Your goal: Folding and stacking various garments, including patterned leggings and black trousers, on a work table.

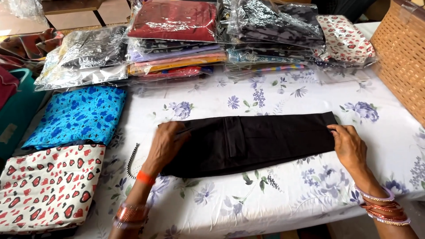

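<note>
Two hands are pressing one folded black garment (pixel 248 141) flat on the floral-covered tabletop (pixel 287 194): left hand (pixel 166 144) lying open-palmed on its left end, right hand (pixel 349 146) resting with fingers pinching its right edge. Bagged fabric stacks (pixel 177 40) are sitting behind; blue floral cloth (pixel 75 117) and heart-print cloth (pixel 48 186) are lying left.
</note>
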